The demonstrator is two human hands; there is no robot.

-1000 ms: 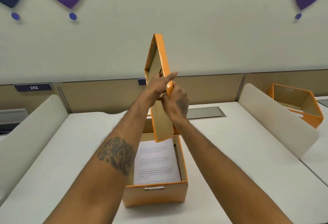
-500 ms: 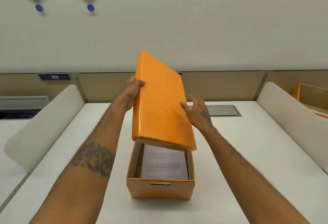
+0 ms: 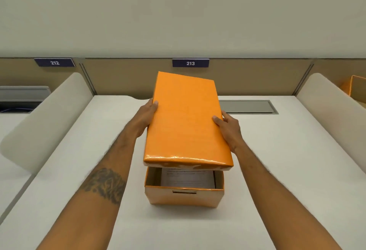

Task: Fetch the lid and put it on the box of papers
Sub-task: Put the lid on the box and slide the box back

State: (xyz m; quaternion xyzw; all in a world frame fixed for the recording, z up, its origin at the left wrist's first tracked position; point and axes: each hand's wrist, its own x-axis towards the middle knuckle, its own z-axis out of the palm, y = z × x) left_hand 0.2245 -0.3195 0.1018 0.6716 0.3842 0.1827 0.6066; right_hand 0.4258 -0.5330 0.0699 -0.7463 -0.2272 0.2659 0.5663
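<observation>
An orange lid (image 3: 187,123) hangs top side up just above the orange box (image 3: 184,196), tilted with its near edge lowest and a gap still showing. My left hand (image 3: 145,118) grips the lid's left long side and my right hand (image 3: 227,128) grips its right long side. Through the gap at the front I see white printed papers (image 3: 187,178) lying inside the box. The box stands in the middle of the white desk (image 3: 277,170), with a slot handle in its near wall. The lid hides most of the box's opening.
Padded white dividers stand on the left (image 3: 45,119) and right (image 3: 332,115) of the desk. A grey cable hatch (image 3: 247,106) lies at the back right. Another orange box (image 3: 356,89) sits beyond the right divider. Signs 212 and 213 hang on the back panel.
The lid went from standing on edge, inside showing, to top side up and has come down close over the box. My right hand has closed on its right side.
</observation>
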